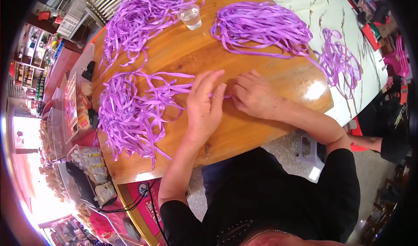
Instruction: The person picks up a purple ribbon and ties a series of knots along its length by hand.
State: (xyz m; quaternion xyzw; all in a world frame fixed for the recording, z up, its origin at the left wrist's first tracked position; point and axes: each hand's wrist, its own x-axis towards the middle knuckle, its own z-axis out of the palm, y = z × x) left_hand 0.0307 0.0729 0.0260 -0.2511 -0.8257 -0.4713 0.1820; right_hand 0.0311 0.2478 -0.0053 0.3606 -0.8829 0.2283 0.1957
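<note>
We see a small clear cup of water (pixel 190 18) standing on a varnished brown wooden tabletop (pixel 174 61), and we place everything else by it. Our left hand (pixel 204 100) is on the near side of the cup, its fingers stretched out and its thumb standing apart from the forefinger; whether its partly hidden lower fingers pinch anything, we cannot tell. Our right hand (pixel 256 94) is also nearer to us than the cup, and farther right, its fingers curled together and clamped on a thin, flat purple strip (pixel 227 96). That strip spans the short gap between our two hands, below the cup and a little to its right.

A tangled heap of purple strips (pixel 128 115) lies nearer and left of the cup, with loose ends trailing toward our left hand. A large purple pile (pixel 143 21) spreads just left of the cup, while a looped purple bundle (pixel 263 28) lies to its right. Farther right of the cup, a loose purple coil (pixel 342 63) rests mostly on a white, dark-veined surface (pixel 371 74).
</note>
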